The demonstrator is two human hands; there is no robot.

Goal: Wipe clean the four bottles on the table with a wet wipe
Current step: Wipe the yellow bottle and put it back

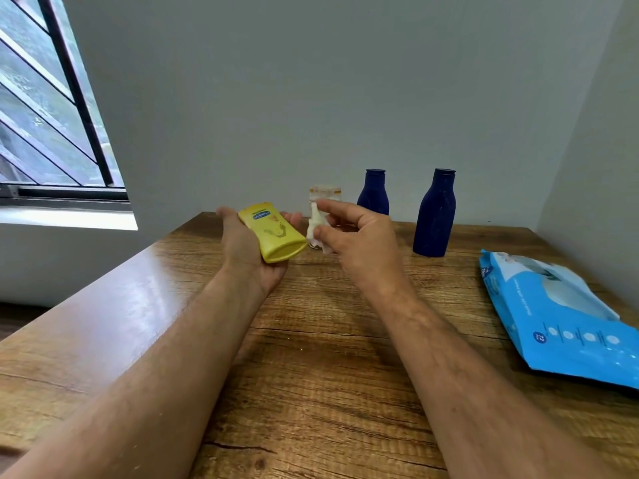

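Seen from the person's own head, both bare forearms reach forward over a wooden tabletop (328, 375). The left hand (247, 250) is turned palm up and grasps a flat yellow bottle (271, 231), which lies tilted across the palm with its cap end toward the person; the thumb sits along its left edge and fingertips show past its far right edge. Just to the right of it, the right hand (359, 243) pinches a crumpled white wet wipe (316, 224) between thumb and forefinger, the wipe hanging beside the yellow bottle, close to it but not clearly touching. Directly behind the wipe and the right hand's fingers stands a small clear bottle (325, 195), partly hidden by them. Beyond the right hand, toward the wall, a dark blue bottle (373, 193) stands upright. To the right of the right hand, nearer than the first, a second dark blue bottle (435, 214) stands upright on the tabletop. Further right of the right forearm a blue wet wipe pack (567, 323) lies flat. Left of the left hand, a window (52, 108) meets the grey wall.
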